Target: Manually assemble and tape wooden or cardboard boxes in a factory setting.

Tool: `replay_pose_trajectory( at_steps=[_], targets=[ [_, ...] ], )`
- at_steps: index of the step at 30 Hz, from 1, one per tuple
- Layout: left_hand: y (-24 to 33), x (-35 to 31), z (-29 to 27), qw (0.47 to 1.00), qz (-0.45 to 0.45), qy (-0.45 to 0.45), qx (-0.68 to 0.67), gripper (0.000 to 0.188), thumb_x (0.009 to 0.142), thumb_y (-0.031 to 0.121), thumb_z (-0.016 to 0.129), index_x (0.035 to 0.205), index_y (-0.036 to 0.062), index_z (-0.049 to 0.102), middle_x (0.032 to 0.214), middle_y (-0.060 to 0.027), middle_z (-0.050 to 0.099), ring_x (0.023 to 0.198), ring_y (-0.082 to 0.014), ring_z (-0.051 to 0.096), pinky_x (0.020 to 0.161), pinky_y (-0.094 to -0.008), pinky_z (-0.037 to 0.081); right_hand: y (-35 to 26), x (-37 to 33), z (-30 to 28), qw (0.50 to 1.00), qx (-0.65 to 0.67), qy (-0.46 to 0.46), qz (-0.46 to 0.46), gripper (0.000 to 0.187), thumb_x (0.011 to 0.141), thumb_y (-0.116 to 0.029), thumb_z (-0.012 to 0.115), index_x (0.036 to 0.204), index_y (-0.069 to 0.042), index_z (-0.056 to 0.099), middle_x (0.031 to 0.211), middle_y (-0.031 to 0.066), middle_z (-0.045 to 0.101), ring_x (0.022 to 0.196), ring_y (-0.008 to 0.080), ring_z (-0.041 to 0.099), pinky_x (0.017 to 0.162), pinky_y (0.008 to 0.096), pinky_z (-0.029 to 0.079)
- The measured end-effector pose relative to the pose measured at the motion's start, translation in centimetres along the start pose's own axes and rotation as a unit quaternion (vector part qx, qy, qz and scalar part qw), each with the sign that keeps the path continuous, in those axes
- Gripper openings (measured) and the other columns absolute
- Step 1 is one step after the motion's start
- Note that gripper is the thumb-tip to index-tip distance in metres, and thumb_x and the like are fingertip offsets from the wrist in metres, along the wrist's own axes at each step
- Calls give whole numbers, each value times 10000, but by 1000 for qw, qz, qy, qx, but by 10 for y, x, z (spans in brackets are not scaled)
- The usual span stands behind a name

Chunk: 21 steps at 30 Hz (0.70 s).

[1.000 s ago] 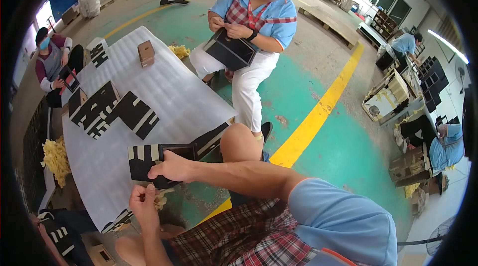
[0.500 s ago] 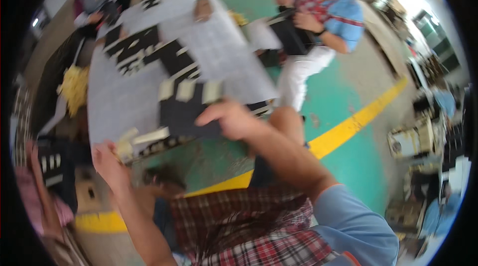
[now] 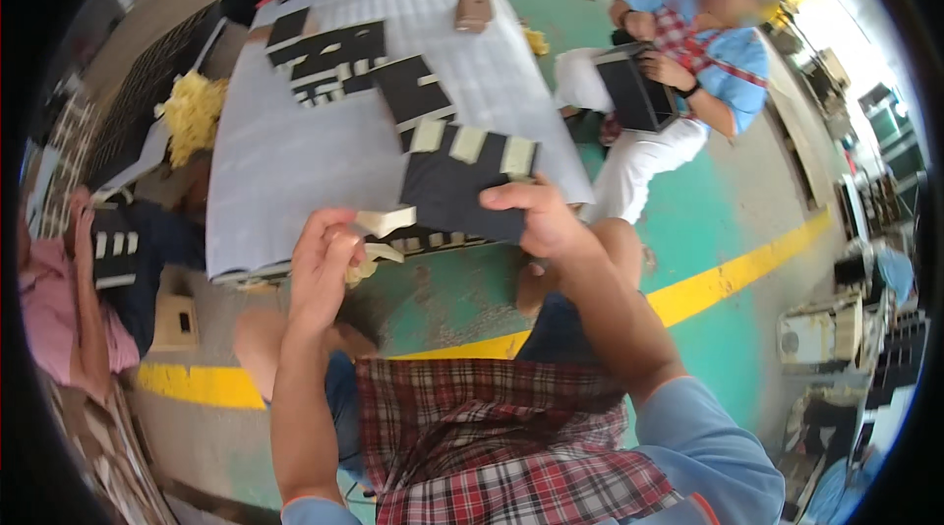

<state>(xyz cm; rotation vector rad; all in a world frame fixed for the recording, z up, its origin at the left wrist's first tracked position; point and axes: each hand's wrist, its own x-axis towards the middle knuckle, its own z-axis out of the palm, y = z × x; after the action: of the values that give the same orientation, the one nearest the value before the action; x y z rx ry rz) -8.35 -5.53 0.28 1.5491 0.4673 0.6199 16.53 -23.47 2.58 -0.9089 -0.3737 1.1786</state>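
Note:
In my right hand (image 3: 548, 220) I grip a flat black panel (image 3: 454, 176) at its right edge, thumb on the face and fingers behind. Several pale tape strips (image 3: 468, 143) run over the panel's upper edge. My left hand (image 3: 324, 264) is closed in a pinch left of the panel, with crumpled pale yellow tape (image 3: 364, 267) at its fingers. A short tape piece (image 3: 388, 221) bridges from those fingers to the panel's lower left corner; whether it still sticks there I cannot tell. Both hands are above the table's (image 3: 258, 201) near edge.
Other black taped pieces (image 3: 339, 53) and a brown block (image 3: 473, 10) lie on the white-covered table. Yellow peeled tape (image 3: 194, 112) is heaped at its left. One person (image 3: 733, 63) sits at the right holding a black box (image 3: 637, 92); others sit at left and far left.
My left hand has come closer to the panel, and the tape between them spans a shorter gap. The whole view has shifted, so the table appears farther right.

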Motion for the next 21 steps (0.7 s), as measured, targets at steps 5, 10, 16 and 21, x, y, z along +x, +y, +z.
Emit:
replay_pose_trajectory(
  at_steps=[5,10,16,21],
  targets=[
    [18,0,39,998,7,64,10,284,980,152,645,1232,39,580,978,5,587,888,-93,551,817,-246,455,12,3,10,997,-69,29,-1,556,749,-64,796,1257,48,601,1104,134,714,1011,242,688,918,378,556],
    [-8,0,11,998,5,52,23,275,927,16,697,1179,46,592,929,18,604,810,-63,558,717,-220,479,18,3,23,987,-136,-77,-25,517,806,-35,720,1310,17,619,1206,83,684,1097,194,628,977,353,498],
    [-2,5,0,986,61,156,-17,316,952,15,690,1244,27,570,877,32,596,806,-53,538,740,-212,443,29,3,26,983,-129,-122,-46,582,809,-18,719,1373,-6,578,1244,75,663,1152,192,599,1023,360,474],
    [5,10,-4,968,77,235,-42,400,958,0,687,1328,-5,535,900,16,616,812,-58,548,773,-219,458,36,12,28,968,-157,-167,-99,658,821,5,720,1447,-13,517,1326,65,625,1232,186,549,1083,371,431]
  ],
)
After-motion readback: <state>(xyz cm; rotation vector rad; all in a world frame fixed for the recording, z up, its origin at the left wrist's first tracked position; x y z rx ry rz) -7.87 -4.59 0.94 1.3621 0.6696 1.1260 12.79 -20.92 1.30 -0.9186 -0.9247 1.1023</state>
